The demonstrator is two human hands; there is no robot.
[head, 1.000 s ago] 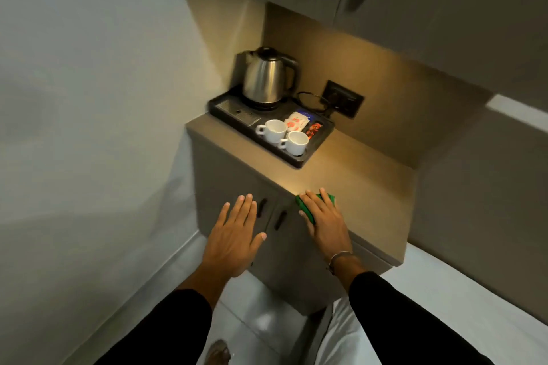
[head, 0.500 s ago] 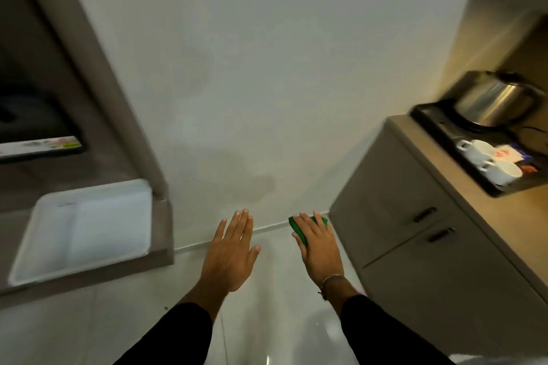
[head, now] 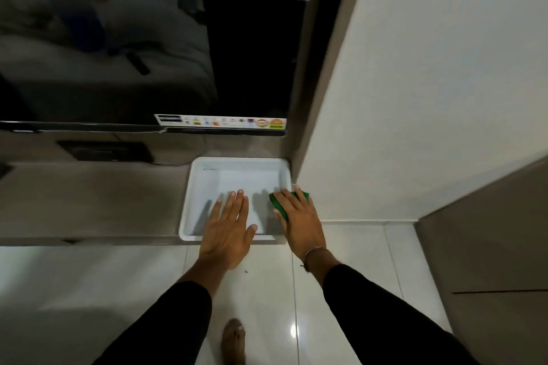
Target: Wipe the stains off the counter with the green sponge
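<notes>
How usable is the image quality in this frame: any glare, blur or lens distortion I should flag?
Head view: dim overall; the dark TV screen shows blurry reflections; a small glare spot sits on the glossy floor tile; wide-angle bending tilts the wall edge. The left hand, right hand and green sponge are fairly sharp, casting shadows into the white tray.

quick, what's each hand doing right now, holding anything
Left hand: open, fingers spread flat, holding nothing.
Right hand: fingers extended, green sponge held under them.
</notes>
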